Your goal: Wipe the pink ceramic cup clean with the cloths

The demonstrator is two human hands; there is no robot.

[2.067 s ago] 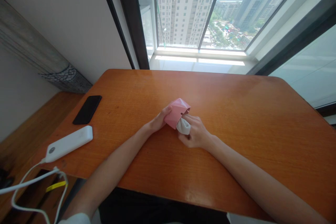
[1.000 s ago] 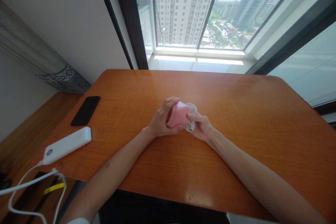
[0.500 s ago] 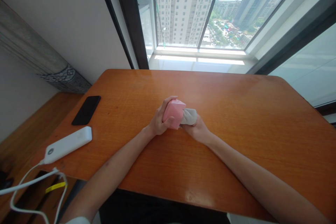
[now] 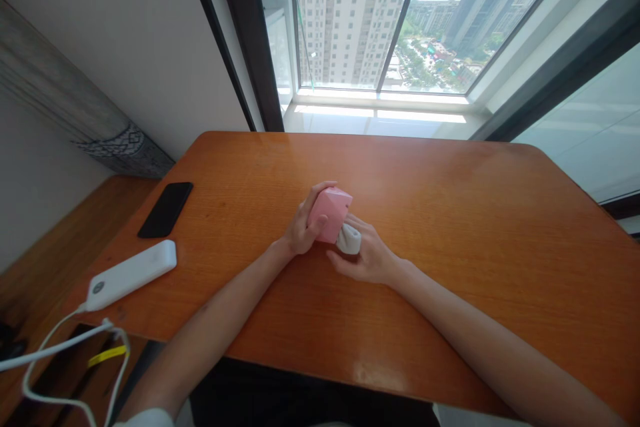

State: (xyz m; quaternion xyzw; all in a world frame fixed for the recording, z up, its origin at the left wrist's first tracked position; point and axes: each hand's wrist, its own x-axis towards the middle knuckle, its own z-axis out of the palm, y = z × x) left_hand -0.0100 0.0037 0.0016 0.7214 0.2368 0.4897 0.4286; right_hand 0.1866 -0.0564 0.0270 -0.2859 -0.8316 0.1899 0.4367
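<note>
Snugly, the left hand (image 4: pixel 303 228) wraps the pink folded object (image 4: pixel 331 213)

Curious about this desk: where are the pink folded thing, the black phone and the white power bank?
Pink folded thing (image 4: pixel 330 215), head view, top face
Black phone (image 4: pixel 165 209), head view, middle of upper face
White power bank (image 4: pixel 131 275), head view, top face
</note>
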